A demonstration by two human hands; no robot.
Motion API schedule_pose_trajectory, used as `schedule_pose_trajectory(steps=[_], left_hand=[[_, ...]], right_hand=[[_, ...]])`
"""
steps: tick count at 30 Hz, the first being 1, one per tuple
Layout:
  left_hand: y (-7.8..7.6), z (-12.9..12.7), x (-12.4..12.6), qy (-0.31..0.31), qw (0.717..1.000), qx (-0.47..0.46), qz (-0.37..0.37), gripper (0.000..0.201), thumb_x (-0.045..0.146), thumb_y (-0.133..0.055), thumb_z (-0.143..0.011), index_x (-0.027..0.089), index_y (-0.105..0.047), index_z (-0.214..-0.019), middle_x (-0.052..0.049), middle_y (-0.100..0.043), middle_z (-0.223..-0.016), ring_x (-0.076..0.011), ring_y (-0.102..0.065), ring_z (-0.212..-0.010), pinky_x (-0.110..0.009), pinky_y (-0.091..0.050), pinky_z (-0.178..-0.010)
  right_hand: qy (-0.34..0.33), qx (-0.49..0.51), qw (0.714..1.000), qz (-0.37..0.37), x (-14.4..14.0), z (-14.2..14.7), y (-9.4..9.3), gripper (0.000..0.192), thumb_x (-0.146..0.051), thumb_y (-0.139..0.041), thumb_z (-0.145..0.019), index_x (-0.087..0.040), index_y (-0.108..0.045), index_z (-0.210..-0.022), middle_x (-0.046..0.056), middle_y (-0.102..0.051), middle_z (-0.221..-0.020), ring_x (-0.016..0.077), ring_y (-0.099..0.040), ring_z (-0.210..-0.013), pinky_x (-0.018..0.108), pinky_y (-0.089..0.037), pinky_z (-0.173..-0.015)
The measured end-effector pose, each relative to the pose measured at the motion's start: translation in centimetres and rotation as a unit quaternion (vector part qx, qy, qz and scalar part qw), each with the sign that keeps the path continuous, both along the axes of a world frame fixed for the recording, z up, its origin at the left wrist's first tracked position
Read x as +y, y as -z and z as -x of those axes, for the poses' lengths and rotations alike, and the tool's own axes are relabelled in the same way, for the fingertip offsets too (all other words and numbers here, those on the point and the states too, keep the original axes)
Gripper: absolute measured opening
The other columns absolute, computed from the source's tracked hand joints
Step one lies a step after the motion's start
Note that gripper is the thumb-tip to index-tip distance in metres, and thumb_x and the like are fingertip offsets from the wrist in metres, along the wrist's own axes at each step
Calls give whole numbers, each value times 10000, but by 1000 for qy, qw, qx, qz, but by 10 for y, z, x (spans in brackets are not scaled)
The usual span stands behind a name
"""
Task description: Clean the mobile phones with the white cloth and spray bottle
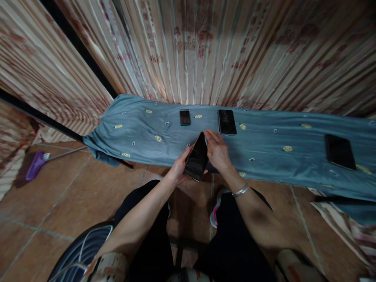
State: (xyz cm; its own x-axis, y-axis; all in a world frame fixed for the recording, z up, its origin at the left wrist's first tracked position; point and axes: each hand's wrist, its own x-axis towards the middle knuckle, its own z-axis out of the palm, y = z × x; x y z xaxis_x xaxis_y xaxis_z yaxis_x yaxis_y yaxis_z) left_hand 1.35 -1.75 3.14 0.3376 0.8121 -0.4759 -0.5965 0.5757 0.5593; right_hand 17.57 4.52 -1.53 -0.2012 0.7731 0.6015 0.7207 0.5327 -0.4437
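Black glass phone, centre of the frame, sits tilted above the near edge of the teal cloth. The left hand grips its lower end; the right hand pinches its upper edge. Judged step: handling or wiping the screen. Two more phones lie flat at upper centre, another at right. The next move likely requires a steady grip.

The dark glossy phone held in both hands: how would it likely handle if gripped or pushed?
The dark glossy phone looks flat and rigid, so it should not flex. Its reflective face suggests a slippery, probably breakable surface. The left hand cradles it while the right hand touches its top edge.
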Motion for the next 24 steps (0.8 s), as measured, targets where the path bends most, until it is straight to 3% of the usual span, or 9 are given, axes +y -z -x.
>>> schedule_pose_trajectory(steps=[9, 16, 24], left_hand=[[0, -1, -1, 17, 1000, 4, -25, 470, 494, -424, -1001, 281, -604, -1378, -104, -681, -1324, -280, -693, -1112, -498, -603, -896], [3, -1, 2, 14, 1000, 6, -24, 506, 498, -387, -1010, 281, -553, -1436, -100, -688, -1315, -289, -696, -1105, -503, -590, -918], [4, -2, 6, -37, 998, -12, -59, 519, 464, -358, -1026, 193, -601, -1396, -104, -713, -1269, -278, -669, -1166, -448, -517, -1039]], right_hand=[[16, 33, 999, -11, -6, 10, -1, 419, -159, -370, -993, -139, -581, -1355, 182, -536, -1483, 270, -538, -1362, 486, -474, -1133], [-10, 17, 999, -29, -11, 15, -6, 364, -174, -411, -994, -163, -676, -1243, 148, -682, -1271, 278, -617, -1180, 485, -510, -1060], [-53, -10, 998, -35, -23, 26, -7, 367, -163, -400, -1008, -160, -676, -1249, 131, -699, -1261, 263, -619, -1158, 448, -506, -1053]])
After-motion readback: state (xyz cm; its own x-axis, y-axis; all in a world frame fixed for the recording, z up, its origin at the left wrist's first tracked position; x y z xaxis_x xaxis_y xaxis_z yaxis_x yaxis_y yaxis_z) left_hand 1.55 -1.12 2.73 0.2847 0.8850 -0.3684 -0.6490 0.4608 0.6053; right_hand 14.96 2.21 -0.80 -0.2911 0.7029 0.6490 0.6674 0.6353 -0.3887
